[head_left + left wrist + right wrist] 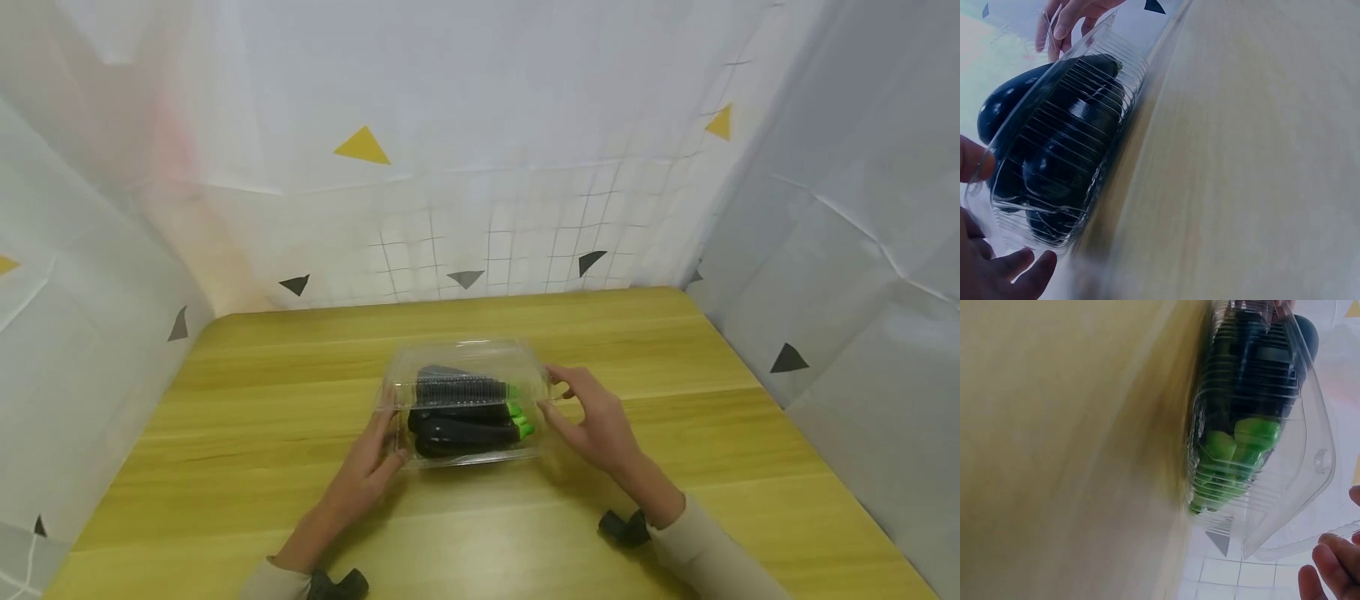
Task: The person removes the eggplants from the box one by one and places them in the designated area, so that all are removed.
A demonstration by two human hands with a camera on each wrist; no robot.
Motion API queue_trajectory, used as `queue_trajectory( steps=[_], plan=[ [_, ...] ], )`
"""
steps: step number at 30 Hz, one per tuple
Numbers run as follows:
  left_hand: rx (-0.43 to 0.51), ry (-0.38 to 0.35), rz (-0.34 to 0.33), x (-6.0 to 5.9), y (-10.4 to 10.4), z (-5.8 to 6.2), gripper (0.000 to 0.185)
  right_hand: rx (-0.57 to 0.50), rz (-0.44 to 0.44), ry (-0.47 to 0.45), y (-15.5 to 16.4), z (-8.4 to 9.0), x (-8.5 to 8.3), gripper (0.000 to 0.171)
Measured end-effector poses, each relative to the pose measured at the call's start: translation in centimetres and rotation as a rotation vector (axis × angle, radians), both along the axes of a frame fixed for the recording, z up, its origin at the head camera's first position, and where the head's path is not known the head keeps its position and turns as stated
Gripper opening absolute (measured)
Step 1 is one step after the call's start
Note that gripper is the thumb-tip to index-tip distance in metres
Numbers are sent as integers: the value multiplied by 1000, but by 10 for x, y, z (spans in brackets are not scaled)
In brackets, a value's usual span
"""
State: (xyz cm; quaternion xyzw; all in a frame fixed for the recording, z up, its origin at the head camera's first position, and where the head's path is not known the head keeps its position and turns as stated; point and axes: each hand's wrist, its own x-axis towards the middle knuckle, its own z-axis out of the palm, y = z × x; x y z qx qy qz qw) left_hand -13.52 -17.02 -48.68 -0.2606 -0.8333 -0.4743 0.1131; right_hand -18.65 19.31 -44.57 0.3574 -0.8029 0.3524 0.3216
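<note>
A clear plastic clamshell box (1294,481) sits on the table, its lid (480,354) tilted up at the back. Inside lie several dark eggplants (468,437), side by side, with green stem ends (1257,432) toward the right. My left hand (367,471) grips the box's left end; in the left wrist view the thumb is at the rim and the fingers curl low along the ribbed wall. At the right end, my right hand (600,421) pinches the lid's edge between thumb and fingers, as the right wrist view shows.
The wooden table (247,450) reaches back to a white sheeted wall (480,100) with yellow and dark triangles. Another sheeted wall (862,250) runs along the right side. Black straps (626,529) sit at both wrists by the light sleeves.
</note>
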Motion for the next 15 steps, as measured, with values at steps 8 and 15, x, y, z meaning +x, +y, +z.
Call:
queue_trajectory(
  steps=[8,15],
  plan=[
    [-15,-27,19,-1,-1,-1,79,-71,15,-46,-2,3,-13,43],
    [-3,-6,-26,-2,-1,-1,82,-90,10,-78,-3,5,-20,49]
  ],
)
